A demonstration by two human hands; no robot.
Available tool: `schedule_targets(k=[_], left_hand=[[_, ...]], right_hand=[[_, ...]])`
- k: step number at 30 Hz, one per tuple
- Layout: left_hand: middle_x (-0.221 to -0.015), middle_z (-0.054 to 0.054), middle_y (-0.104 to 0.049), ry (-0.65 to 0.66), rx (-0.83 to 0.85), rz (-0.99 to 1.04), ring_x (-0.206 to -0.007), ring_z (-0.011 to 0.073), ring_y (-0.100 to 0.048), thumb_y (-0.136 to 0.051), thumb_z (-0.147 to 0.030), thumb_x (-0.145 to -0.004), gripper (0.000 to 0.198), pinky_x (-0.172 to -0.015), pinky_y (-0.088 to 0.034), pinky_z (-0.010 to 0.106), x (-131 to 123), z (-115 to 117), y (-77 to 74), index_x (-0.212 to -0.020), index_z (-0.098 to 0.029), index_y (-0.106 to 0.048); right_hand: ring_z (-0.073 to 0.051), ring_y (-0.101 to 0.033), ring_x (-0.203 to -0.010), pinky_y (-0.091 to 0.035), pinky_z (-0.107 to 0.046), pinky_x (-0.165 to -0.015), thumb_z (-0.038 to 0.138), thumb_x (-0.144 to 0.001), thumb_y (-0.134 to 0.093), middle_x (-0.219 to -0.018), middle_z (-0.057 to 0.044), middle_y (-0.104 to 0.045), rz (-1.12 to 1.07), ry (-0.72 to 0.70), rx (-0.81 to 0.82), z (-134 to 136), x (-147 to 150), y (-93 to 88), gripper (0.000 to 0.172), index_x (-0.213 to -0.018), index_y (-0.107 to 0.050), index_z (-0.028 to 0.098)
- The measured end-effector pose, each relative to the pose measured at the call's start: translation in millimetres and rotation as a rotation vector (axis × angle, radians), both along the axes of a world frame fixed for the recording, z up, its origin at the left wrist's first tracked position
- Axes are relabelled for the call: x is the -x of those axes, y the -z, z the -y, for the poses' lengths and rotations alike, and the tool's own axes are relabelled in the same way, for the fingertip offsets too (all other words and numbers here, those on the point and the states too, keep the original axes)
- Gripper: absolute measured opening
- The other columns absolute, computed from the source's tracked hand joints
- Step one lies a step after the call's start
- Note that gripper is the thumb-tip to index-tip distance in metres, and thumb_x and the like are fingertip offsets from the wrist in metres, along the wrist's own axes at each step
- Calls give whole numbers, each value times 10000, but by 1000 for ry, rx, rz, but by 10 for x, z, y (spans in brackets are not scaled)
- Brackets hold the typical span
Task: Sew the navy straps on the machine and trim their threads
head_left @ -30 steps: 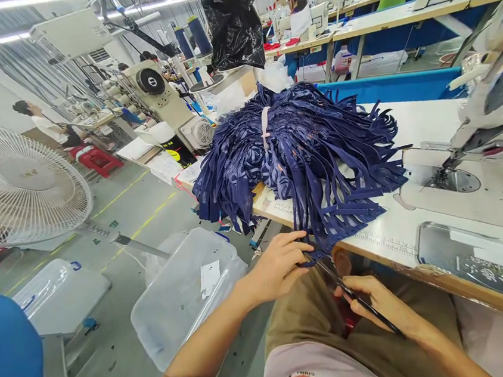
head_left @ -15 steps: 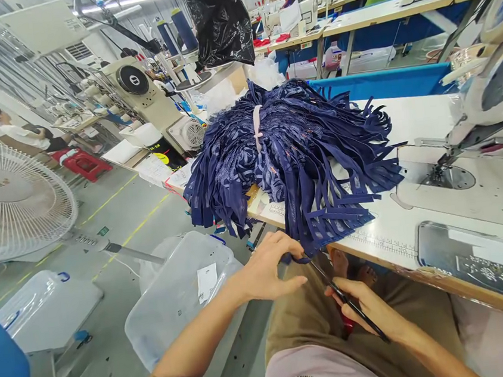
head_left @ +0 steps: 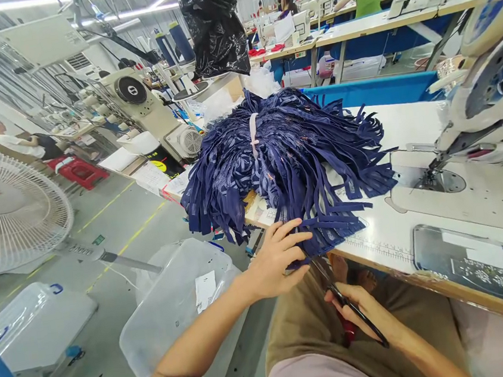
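Observation:
A large bundle of navy fabric strips and patterned lace-like pieces lies on the sewing table, gathered by a pale tie round its middle. Strips hang over the table's front edge. My left hand rests on the lower ends of these strips, fingers stretched out and apart; part of the cloth under it is hidden. Lower right, my right hand is wrapped round black-handled scissors. Their blades point up and left toward the strip ends beside my left fingers, and the tips are hard to make out.
A sewing machine stands on the right of the table. Left below is a translucent plastic bin, with a fan farther left. A black plastic bag hangs behind the bundle. Other people work in the background.
My left fingers have spread and stretched forward over the strip ends, where they were bent closer together. My right hand keeps the scissors at nearly the same place. The view has shifted slightly.

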State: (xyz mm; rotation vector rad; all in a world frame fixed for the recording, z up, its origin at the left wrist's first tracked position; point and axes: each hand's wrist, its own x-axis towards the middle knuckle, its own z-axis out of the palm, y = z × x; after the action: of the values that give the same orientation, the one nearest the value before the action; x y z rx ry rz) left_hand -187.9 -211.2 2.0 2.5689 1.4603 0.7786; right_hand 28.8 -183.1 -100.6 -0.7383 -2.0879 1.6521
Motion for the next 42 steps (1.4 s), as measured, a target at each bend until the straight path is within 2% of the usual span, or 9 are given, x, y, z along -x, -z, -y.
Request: schedule_targets(k=[4,8,11,14,19,23,29,36,42], left_hand=[[-914,33,-633,-6,79,23,-996,176,-537,-473,-167,-791,88,-964,-253,398,-10,-31,17,-712,-183,-438],[-749,2,-588,-56,63,114,-777,137,-547,-459,-131,-732,106,-843,-316,345,32,-15,-8,-673,-180,-386],[-799,6,-578,-51,103,200,-760,134,-521,-510,-158,-675,120,-829,-328,327,51,-25,-55,-762,-180,-430],[-844,12,-577,-71,175,199,-806,147,-512,-546,-166,-668,276,-847,-321,328,40,-83,-66,-936,-169,-480],[-820,2,-586,-109,285,95,-846,165,-491,-557,-101,-700,400,-794,-321,313,16,-185,17,-1089,-183,-514],[-828,-1,-596,-125,305,114,-852,162,-493,-573,-88,-724,427,-812,-322,312,27,-173,42,-1133,-181,-491],[-838,-4,-614,-130,323,227,-865,162,-510,-618,-144,-745,372,-842,-337,320,78,-125,-16,-1094,-207,-505],[-832,9,-612,-107,302,353,-859,153,-524,-619,-130,-741,364,-803,-409,291,119,-179,52,-1089,-188,-528],[-759,22,-589,-41,227,193,-804,154,-499,-655,-159,-730,60,-732,-412,276,112,-257,90,-778,-157,-619]], right_hand=[[-105,-360,-482,-285,-232,-460,448,-703,-483,-514,12,-424,10,29,15,-58,58,4,315,-660,-563,147],[-92,-331,-447,-247,-226,-435,413,-679,-492,-474,28,-390,41,35,42,-11,44,141,278,-614,-547,148],[-109,-374,-489,-286,-227,-452,410,-725,-450,-539,7,-447,39,36,4,8,43,145,301,-715,-573,136],[-133,-439,-554,-354,-243,-512,379,-763,-428,-624,-18,-507,16,46,-79,-35,81,35,290,-803,-575,132],[-167,-502,-642,-408,-265,-587,373,-759,-479,-705,-33,-551,26,87,-219,-106,130,-157,234,-779,-562,155],[-175,-516,-661,-421,-274,-615,365,-755,-518,-719,-32,-567,73,94,-277,-89,90,-154,200,-763,-551,168],[-172,-516,-645,-421,-278,-618,356,-774,-508,-689,-26,-565,156,76,-271,-96,47,-48,199,-747,-552,164],[-152,-473,-595,-377,-254,-549,386,-755,-539,-643,-8,-535,137,123,-332,-164,146,-193,230,-659,-513,179],[-135,-428,-543,-326,-243,-499,506,-749,-523,-565,5,-484,91,179,-293,-107,187,-56,362,-598,-496,178]])
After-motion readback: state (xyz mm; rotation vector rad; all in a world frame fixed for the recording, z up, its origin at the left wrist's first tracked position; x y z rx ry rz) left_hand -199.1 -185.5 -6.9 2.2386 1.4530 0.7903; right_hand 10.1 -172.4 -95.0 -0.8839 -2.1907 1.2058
